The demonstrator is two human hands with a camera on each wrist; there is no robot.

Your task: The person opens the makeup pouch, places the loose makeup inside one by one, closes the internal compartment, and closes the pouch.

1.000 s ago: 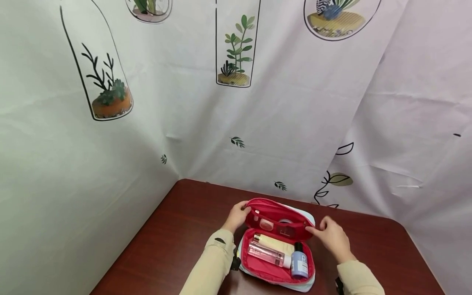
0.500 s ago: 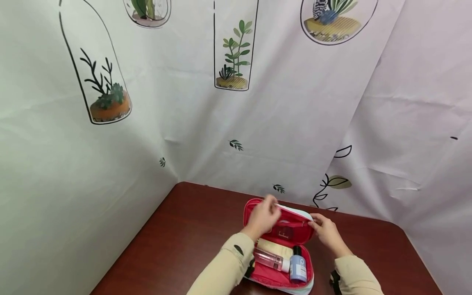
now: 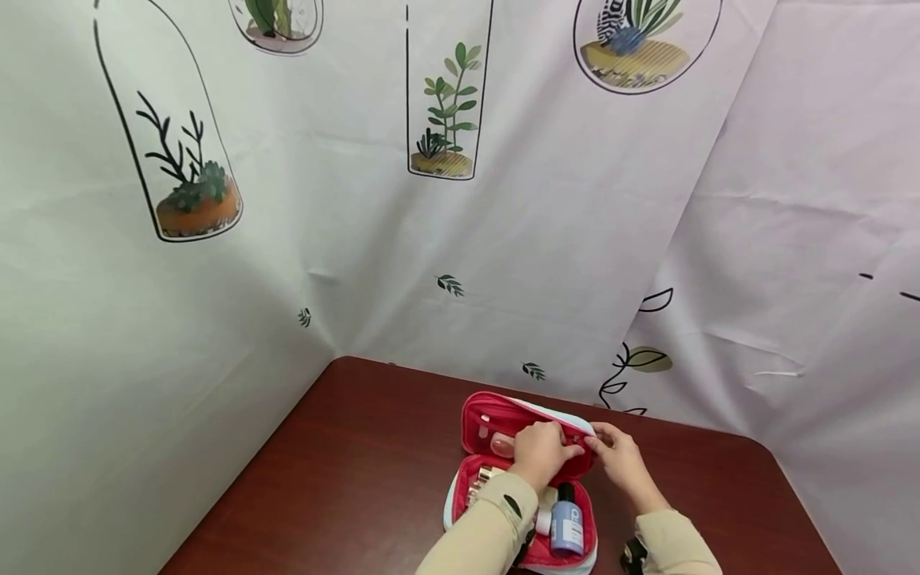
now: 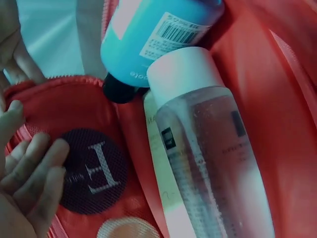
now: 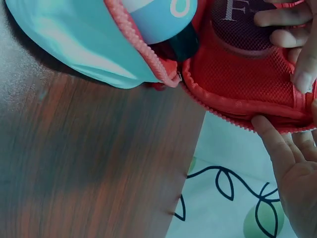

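A white cloth backdrop printed with plants in jars hangs along the left and far sides of a dark reddish-brown counter. A person in 2 beige sleeves leans in over a red-lined, pale blue pouch, which lies unzipped at the near side, its lid raised at the far end. The right hand pinches the lid's edge at its far right corner; the left hand, fingers loosely bent and clear of any grip, reaches across to the lid's mesh pocket. In the near half are 1 clear bottle with a white cap, a pale yellow package partly hidden beside it, and, at right, 1 blue bottle with a black cap. Behind the mesh sit a dark disc bearing a white letter, at the left hand's fingertips, and, farther left, a pinkish round item.
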